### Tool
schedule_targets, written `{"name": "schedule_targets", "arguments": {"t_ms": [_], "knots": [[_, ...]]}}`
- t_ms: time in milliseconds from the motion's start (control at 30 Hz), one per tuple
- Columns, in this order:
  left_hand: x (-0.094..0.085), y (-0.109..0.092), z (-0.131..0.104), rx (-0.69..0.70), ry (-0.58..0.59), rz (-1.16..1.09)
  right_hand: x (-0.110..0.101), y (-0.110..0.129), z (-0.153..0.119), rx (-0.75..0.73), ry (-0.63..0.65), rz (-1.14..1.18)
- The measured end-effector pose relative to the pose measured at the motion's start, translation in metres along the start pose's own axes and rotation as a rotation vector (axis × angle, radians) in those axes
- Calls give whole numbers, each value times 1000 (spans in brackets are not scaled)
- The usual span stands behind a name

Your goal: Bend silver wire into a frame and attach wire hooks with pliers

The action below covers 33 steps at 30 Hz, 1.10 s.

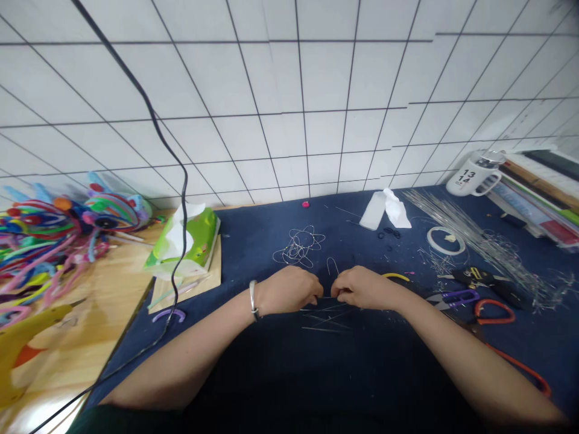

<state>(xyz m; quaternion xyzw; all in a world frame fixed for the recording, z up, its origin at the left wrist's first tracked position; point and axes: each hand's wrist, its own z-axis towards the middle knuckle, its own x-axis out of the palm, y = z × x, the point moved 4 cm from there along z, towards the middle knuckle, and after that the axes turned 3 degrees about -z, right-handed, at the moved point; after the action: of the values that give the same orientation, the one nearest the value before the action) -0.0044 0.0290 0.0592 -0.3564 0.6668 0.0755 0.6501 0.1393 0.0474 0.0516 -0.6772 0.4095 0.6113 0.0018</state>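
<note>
On blue cloth (253, 241), right fingers (344, 290) pinch wire (336, 266), long axis and bend wallward; left fingers' (313, 292) grip unclear.

From my remote station I see the left hand (293, 290) and right hand (364, 288) curled close together over the dark blue cloth (253, 232), a bent wire (328, 266) at the right fingertips. The wire tangle (298, 248) lies beyond, toward the far edge; the white mug (465, 179) stands at the far right corner.
</note>
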Motion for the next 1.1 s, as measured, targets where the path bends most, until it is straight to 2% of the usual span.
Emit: {"name": "schedule_targets", "arguments": {"t_ms": [133,267,533,767,900,1000,1100], "knots": [[-1,-3,2,-44,-69,150,3,-1,3,27,-97,-176],[0,-6,5,-56,-108,260,8,-3,6,123,-133,-332],[2,0,10,-150,-167,312,8,-9,9,252,-232,-376],[-4,8,10,-284,-266,255,1,-17,10,282,-352,-141],[-3,15,10,-335,-370,153,-2,-23,9,301,-439,21],[-3,21,10,-348,-448,35,0,-28,10,312,-477,196],[-3,26,10,-340,-504,-104,6,-33,11,349,-457,448]]}}
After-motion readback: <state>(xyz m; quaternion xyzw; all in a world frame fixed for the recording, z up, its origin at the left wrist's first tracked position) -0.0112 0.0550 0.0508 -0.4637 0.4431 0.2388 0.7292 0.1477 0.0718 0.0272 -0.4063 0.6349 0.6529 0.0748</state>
